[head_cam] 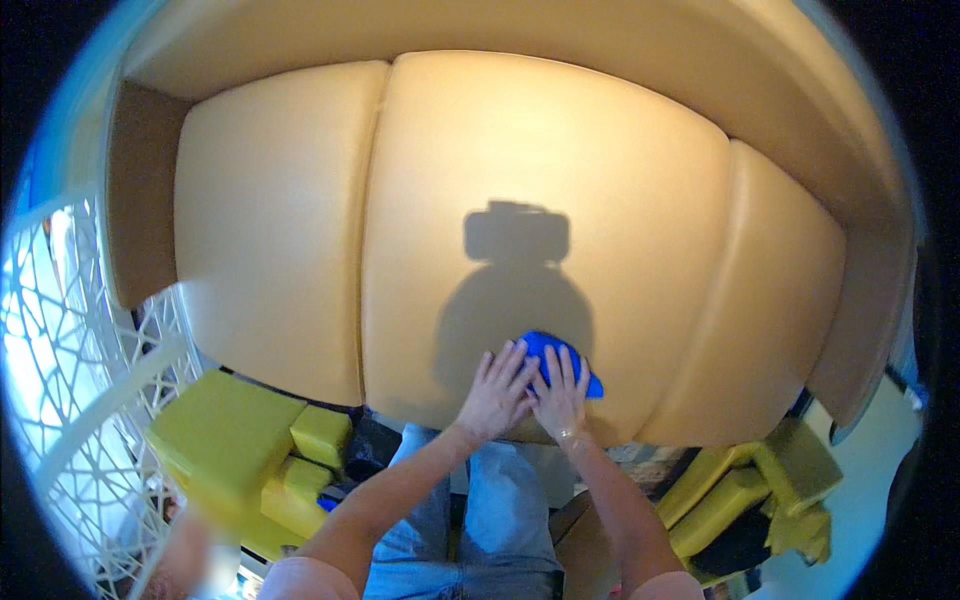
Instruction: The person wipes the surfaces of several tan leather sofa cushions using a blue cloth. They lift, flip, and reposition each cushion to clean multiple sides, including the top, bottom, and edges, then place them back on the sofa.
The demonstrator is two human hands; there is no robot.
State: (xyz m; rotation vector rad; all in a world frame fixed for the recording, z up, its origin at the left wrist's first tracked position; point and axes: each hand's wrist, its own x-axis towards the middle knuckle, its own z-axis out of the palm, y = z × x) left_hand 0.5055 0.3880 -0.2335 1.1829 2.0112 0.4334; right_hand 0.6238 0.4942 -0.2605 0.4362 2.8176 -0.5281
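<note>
A folded blue cloth (pixel 564 364) lies on the front part of the tan sofa seat cushion (pixel 480 135). Flat on top of it rests my right hand (pixel 559 397), its fingers spread and a thin bracelet at the wrist. My left hand (pixel 496 394) lies close beside it, fingertips at the cloth's left edge and the fingers slightly apart. Both palms face down, and the thumbs are close together. Part of the cloth is hidden beneath the fingers. A dark shadow (pixel 517 300) of a head and a boxy shape falls across the cushion ahead of my hands.
The padded backrest (pixel 525 26) curves around the seat, with side panels at left (pixel 146 195) and right (pixel 862 330). Yellow-green block seats (pixel 225 427) stand at lower left, and more yellow-green furniture (pixel 720 502) at lower right. A white lattice screen (pixel 67 330) is at left. A blurred person (pixel 191 551) appears at bottom left.
</note>
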